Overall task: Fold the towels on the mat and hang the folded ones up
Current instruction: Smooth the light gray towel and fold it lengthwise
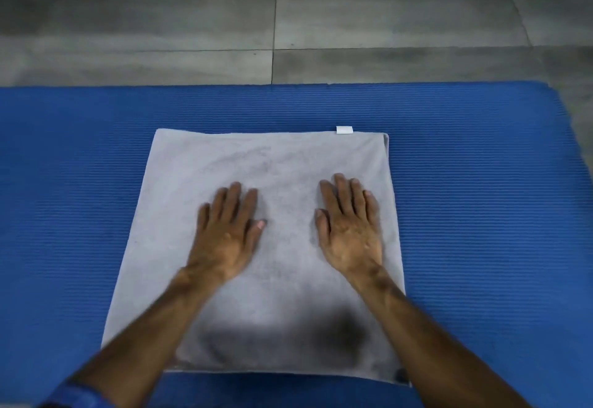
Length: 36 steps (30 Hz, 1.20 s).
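The grey towel (272,247) lay flat in the middle of the blue mat (80,182), already doubled, it seemed, since a second layer showed along its edge at three o'clock and a small white tag (344,130) stuck out from the far edge towards one o'clock. It looked close to square, its sides running from six to twelve o'clock, so I could not call one axis clearly the longer. Both hands rested palm down on it with fingers straight and together, gripping nothing: the left hand (227,234) a little towards nine o'clock of the centre, the right hand (349,231) towards three. Neither was nearer an edge by much. I judged the next fold would bring one side across to the other, and either hand could reach its own edge.
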Each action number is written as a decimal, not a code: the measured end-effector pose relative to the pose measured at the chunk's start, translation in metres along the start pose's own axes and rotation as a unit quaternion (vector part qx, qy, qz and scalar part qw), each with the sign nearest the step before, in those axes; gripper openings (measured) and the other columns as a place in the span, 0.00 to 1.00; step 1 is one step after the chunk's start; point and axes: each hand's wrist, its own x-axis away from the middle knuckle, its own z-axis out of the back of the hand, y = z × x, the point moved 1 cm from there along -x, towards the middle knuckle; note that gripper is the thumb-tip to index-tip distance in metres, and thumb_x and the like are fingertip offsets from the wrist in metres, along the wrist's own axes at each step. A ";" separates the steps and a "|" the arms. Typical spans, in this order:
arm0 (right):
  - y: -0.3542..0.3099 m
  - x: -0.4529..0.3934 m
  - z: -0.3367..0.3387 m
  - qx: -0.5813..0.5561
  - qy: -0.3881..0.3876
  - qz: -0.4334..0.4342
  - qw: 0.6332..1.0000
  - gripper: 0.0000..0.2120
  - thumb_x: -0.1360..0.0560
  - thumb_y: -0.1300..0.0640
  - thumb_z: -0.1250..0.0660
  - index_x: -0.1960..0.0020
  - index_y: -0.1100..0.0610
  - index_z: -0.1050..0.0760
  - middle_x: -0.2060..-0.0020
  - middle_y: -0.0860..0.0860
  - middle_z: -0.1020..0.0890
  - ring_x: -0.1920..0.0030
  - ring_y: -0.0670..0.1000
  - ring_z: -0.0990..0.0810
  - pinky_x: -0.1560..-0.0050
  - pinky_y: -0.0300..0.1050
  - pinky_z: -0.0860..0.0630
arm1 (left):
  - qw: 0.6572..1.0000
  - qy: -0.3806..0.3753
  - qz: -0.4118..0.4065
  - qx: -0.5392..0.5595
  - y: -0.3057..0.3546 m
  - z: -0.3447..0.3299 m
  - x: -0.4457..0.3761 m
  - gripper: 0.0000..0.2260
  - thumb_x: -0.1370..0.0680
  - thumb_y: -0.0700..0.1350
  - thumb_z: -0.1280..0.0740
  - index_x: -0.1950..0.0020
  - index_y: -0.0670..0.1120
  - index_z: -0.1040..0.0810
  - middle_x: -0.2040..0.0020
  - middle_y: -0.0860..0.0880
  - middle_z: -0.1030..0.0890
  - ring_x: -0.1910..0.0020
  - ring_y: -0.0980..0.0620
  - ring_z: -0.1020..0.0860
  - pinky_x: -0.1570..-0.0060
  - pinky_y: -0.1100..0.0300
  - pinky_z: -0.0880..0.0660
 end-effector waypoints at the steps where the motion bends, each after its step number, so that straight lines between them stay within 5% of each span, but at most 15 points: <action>1: -0.001 -0.001 0.000 0.008 -0.006 0.001 1.000 0.27 0.19 0.45 0.50 0.23 0.52 0.40 0.23 0.53 0.40 0.23 0.58 0.43 0.24 0.56 0.49 | 1.000 -0.017 0.021 -0.005 -0.014 0.003 -0.013 0.30 0.22 0.64 0.58 0.21 0.54 0.48 0.20 0.48 0.50 0.22 0.42 0.49 0.28 0.39 0.46; 10: -0.001 -0.007 -0.004 0.019 -0.033 -0.005 0.999 0.28 0.20 0.42 0.52 0.21 0.50 0.44 0.21 0.52 0.44 0.22 0.57 0.49 0.24 0.58 0.51 | 0.986 -0.139 0.086 -0.011 -0.064 0.033 -0.105 0.31 0.26 0.73 0.58 0.28 0.69 0.67 0.26 0.59 0.73 0.27 0.49 0.73 0.31 0.35 0.68; 17: -0.001 -0.014 0.000 0.018 -0.038 -0.009 0.999 0.29 0.20 0.42 0.52 0.22 0.51 0.42 0.22 0.53 0.42 0.22 0.58 0.46 0.24 0.58 0.50 | 0.992 0.046 0.074 0.089 -0.045 0.011 -0.035 0.26 0.19 0.62 0.55 0.21 0.58 0.54 0.20 0.50 0.58 0.22 0.48 0.61 0.26 0.39 0.60; 23: -0.002 -0.015 0.004 0.005 -0.034 -0.001 0.999 0.28 0.20 0.43 0.51 0.22 0.52 0.41 0.22 0.53 0.41 0.23 0.58 0.45 0.24 0.58 0.50 | 0.990 0.030 0.134 0.042 -0.059 -0.037 0.122 0.29 0.20 0.62 0.58 0.21 0.53 0.48 0.20 0.48 0.51 0.22 0.46 0.51 0.27 0.38 0.49; 27: -0.002 -0.015 0.007 0.014 -0.073 -0.005 0.997 0.31 0.20 0.39 0.55 0.21 0.50 0.49 0.21 0.52 0.48 0.21 0.57 0.53 0.24 0.55 0.58 | 0.984 0.008 0.172 0.049 -0.083 -0.046 0.173 0.29 0.20 0.64 0.60 0.21 0.54 0.47 0.20 0.50 0.50 0.22 0.46 0.51 0.28 0.37 0.48; 31: 0.005 -0.020 0.017 -0.018 -0.157 0.016 0.987 0.33 0.20 0.36 0.52 0.20 0.46 0.58 0.21 0.48 0.60 0.22 0.52 0.63 0.24 0.51 0.65 | 0.983 -0.007 0.173 0.059 -0.092 -0.044 0.177 0.30 0.24 0.69 0.64 0.22 0.62 0.56 0.21 0.56 0.58 0.22 0.51 0.59 0.27 0.41 0.55; 36: 0.008 0.034 0.039 -0.100 -0.103 -0.066 0.987 0.36 0.27 0.38 0.55 0.21 0.48 0.48 0.21 0.51 0.49 0.21 0.56 0.52 0.24 0.54 0.56 | 0.983 -0.003 0.162 0.087 -0.095 -0.041 0.179 0.30 0.26 0.68 0.64 0.24 0.64 0.59 0.23 0.61 0.65 0.25 0.57 0.67 0.27 0.46 0.63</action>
